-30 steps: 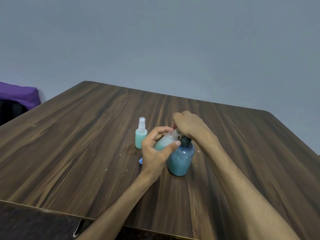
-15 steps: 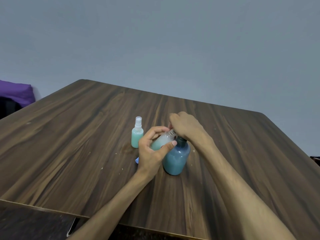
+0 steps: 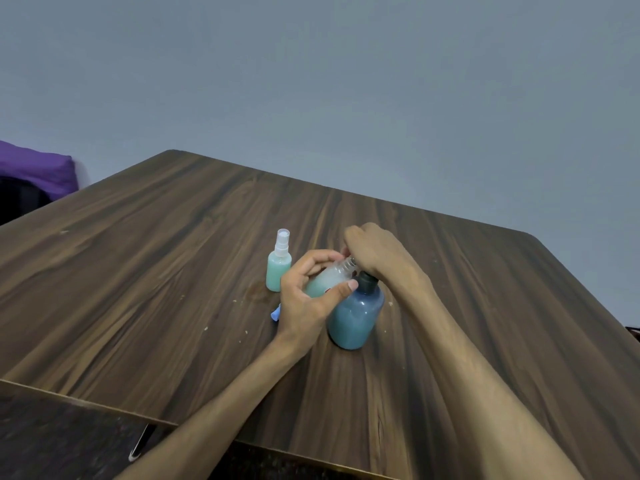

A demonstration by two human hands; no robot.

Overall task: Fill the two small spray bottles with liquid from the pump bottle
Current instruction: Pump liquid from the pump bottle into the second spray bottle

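Your left hand (image 3: 304, 299) curls round the open spray bottle (image 3: 327, 280), thumb across its near side and fingers over the far side, holding it tilted with its threaded neck pointing up and to the right. That neck has no cap on it, and pale green liquid lies in the lower part of the body. Your right hand (image 3: 375, 252) sits just above and to the right of that grip, fingers curled down over the head of the pump bottle (image 3: 356, 315); its fingertips are hidden behind the knuckles, so you cannot see exactly how they press the pump or where the spout ends. The open neck meets the underside of that hand, right at the dark collar of the pump bottle.

Directly below and to the right of the grip, the pump bottle stands upright on the table (image 3: 173, 271), a rounded blue body holding blue-green liquid, touching the side of your left palm. Left of the grip, a little beyond it, the second spray bottle (image 3: 279, 265) stands upright with its white spray top on and green liquid in its body. Just behind your left wrist, on the left, a small blue piece (image 3: 275, 314) peeks out on the wood; what it is cannot be made out. Far off to the left, past the table edge, lies a purple cloth (image 3: 34, 169).
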